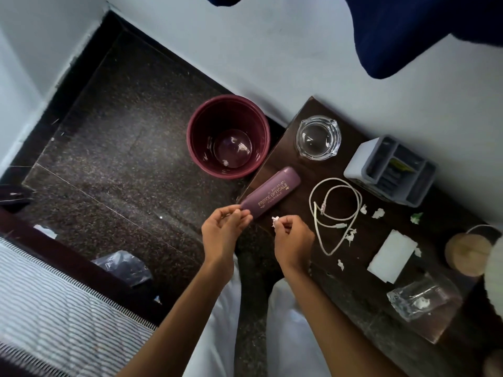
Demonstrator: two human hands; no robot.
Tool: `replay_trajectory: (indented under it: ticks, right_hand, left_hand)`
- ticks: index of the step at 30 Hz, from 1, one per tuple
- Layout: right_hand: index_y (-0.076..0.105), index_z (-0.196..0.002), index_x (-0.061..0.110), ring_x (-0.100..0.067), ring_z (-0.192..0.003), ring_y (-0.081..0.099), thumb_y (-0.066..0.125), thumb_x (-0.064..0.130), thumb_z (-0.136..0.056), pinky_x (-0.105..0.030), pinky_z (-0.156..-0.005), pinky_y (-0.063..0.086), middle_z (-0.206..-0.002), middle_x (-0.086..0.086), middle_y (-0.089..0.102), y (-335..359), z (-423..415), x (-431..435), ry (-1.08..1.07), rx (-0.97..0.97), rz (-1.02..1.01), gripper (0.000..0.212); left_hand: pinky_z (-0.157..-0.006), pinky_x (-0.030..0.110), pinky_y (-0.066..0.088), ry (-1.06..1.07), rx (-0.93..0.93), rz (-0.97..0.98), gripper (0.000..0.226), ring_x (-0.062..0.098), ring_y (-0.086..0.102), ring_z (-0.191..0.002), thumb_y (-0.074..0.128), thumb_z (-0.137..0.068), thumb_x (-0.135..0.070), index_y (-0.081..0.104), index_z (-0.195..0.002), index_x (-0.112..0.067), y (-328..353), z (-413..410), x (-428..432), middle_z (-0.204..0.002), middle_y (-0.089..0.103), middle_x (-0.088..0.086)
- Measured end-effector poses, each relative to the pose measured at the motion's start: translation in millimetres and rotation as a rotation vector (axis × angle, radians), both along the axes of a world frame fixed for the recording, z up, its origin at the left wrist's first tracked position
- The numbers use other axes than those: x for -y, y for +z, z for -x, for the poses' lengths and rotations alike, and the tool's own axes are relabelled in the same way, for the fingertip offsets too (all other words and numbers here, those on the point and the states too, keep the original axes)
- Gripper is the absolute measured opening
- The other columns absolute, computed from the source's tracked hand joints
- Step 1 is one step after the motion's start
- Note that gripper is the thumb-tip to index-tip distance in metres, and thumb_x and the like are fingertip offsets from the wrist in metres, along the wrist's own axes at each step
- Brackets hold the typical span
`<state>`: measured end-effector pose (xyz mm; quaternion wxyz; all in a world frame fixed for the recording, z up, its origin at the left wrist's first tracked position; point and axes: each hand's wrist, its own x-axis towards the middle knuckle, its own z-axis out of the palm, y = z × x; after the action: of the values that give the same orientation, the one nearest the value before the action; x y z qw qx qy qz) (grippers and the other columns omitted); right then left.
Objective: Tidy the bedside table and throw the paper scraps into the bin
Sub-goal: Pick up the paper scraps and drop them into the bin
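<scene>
A clear glass (424, 297) with a white fleck (423, 304) in it sits at the near right of the dark wooden desk (381, 227). To the left, both hands hover at the desk's near left corner. The right hand (294, 238) has its fingers curled, thumb and forefinger pinching a tiny crumpled white scrap (275, 221) just over the desk's edge. The left hand (226, 227) is just beside it, its fingers curled with the tips drawn together at the near end of the case (272, 193). Whether they are grasping anything cannot be told.

Farther in, a white card (392, 255) lies flat on the right. Around it and the looped white cable (336, 213) lie more scraps (378, 213). They are small, torn, crumpled white pieces, well apart from one another, and one at the far right looks greenish. The purple case, lettered PRINCE OPTICALS in gold, lies aslant on the desk's left edge.

On the floor (122, 148) just left of the desk stands the round maroon bin (201, 126), open, with a few white bits (225, 162) on its bottom. At the desk's far left corner is a glass ashtray (318, 137), and right of it a grey organiser (389, 170) stands against the wall (299, 63).
</scene>
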<state>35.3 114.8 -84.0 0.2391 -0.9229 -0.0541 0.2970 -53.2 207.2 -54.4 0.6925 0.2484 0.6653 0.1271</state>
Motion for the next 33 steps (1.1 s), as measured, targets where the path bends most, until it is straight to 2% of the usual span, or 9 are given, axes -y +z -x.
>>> replay_trajectory:
  ticks: [4, 7, 8, 10, 12, 14, 19, 24, 33]
  right_hand:
    - [0.071, -0.09, 0.017, -0.002, -0.072, 0.066, 0.07, 0.018, -0.091, -0.007, -0.057, 0.045, -0.078, 0.011, 0.069, 24.1, 6.0, 11.0, -0.136, -0.202, -0.102, 0.002]
    - [0.069, -0.102, 0.004, -0.028, -0.101, 0.072, 0.063, 0.013, -0.097, -0.005, -0.06, 0.046, -0.093, -0.007, 0.075, 64.7, 5.0, 10.8, -0.075, -0.277, -0.195, 0.012]
    - [0.062, -0.115, -0.013, -0.043, -0.122, 0.06, 0.052, 0.004, -0.101, -0.001, -0.063, 0.043, -0.111, -0.028, 0.069, 90.1, 3.9, 4.1, 0.023, -0.34, -0.22, 0.024]
    - [0.039, -0.134, -0.028, -0.052, -0.142, 0.03, 0.031, -0.008, -0.105, 0.001, -0.071, 0.036, -0.136, -0.048, 0.044, 123.6, 0.1, -6.7, 0.055, -0.408, -0.285, 0.036]
    - [0.054, -0.129, -0.015, -0.053, -0.138, 0.039, 0.043, -0.005, -0.103, 0.001, -0.071, 0.037, -0.12, -0.041, 0.059, 157.9, -8.9, -9.8, -0.012, -0.449, -0.404, 0.03]
    - [0.053, -0.13, -0.016, -0.051, -0.14, 0.038, 0.039, -0.006, -0.104, -0.003, -0.073, 0.04, -0.127, -0.042, 0.056, 117.3, -9.5, 11.1, -0.063, -0.448, -0.374, 0.031]
    - [0.072, -0.095, 0.023, -0.011, -0.092, 0.075, 0.063, 0.007, -0.093, -0.034, -0.084, 0.062, -0.095, 0.001, 0.077, 84.8, -14.8, 25.1, -0.197, -0.326, -0.407, 0.019]
    - [0.072, -0.107, 0.01, -0.001, -0.086, 0.075, 0.062, -0.002, -0.093, -0.013, -0.071, 0.056, -0.098, -0.002, 0.077, 91.2, -22.8, 22.7, -0.299, -0.376, -0.508, 0.02]
    - [0.072, -0.107, 0.006, -0.009, -0.091, 0.076, 0.064, -0.004, -0.091, -0.015, -0.075, 0.057, -0.098, -0.005, 0.078, 77.9, -25.3, 20.4, -0.407, -0.39, -0.554, 0.021]
  left_hand:
    - [-0.078, 0.024, 0.06, -0.196, -0.042, -0.211, 0.013, 0.02, 0.075, -0.09, 0.066, -0.094, -0.002, 0.072, -0.105, -0.007, 28.3, 7.3, 26.2, -0.098, 0.076, 0.014]
    - [-0.1, 0.028, 0.054, -0.28, -0.053, -0.236, 0.022, 0.022, 0.07, -0.111, 0.06, -0.101, -0.02, 0.071, -0.12, -0.02, -66.6, 31.8, 71.8, -0.123, 0.069, 0.013]
    - [-0.121, 0.037, 0.034, -0.21, -0.029, -0.282, 0.032, 0.036, 0.054, -0.134, 0.049, -0.106, -0.04, 0.062, -0.134, -0.032, -166.7, 57.2, 104.3, -0.15, 0.048, 0.019]
    - [-0.124, 0.05, -0.018, -0.266, 0.064, -0.388, 0.065, 0.056, 0.006, -0.151, 0.025, -0.092, -0.082, 0.039, -0.148, -0.052, -269.1, 68.8, 140.0, -0.166, -0.007, 0.011]
    - [-0.126, 0.041, 0.015, -0.447, 0.03, -0.405, 0.055, 0.035, 0.039, -0.146, 0.044, -0.088, -0.078, 0.06, -0.132, -0.05, -210.7, 61.8, 125.1, -0.159, 0.041, 0.012]
    - [-0.108, 0.039, 0.046, -0.519, -0.043, -0.391, 0.033, 0.014, 0.068, -0.116, 0.07, -0.083, -0.054, 0.076, -0.112, -0.039, -6.4, -4.6, 59.1, -0.117, 0.077, -0.004]
    - [-0.092, 0.045, 0.06, -0.479, -0.014, -0.383, 0.014, 0.015, 0.077, -0.094, 0.078, -0.086, -0.016, 0.08, -0.099, -0.022, 40.8, -28.5, 44.7, -0.095, 0.081, -0.002]
    - [-0.071, 0.032, 0.064, -0.521, -0.048, -0.475, 0.002, 0.013, 0.076, -0.069, 0.077, -0.089, -0.014, 0.077, -0.087, -0.016, 31.6, -45.7, 26.5, -0.074, 0.079, 0.0]
    - [-0.074, 0.038, 0.061, -0.335, -0.066, -0.444, 0.016, 0.017, 0.067, -0.063, 0.08, -0.086, -0.019, 0.076, -0.072, -0.013, 4.4, -65.4, -29.2, -0.066, 0.073, 0.008]
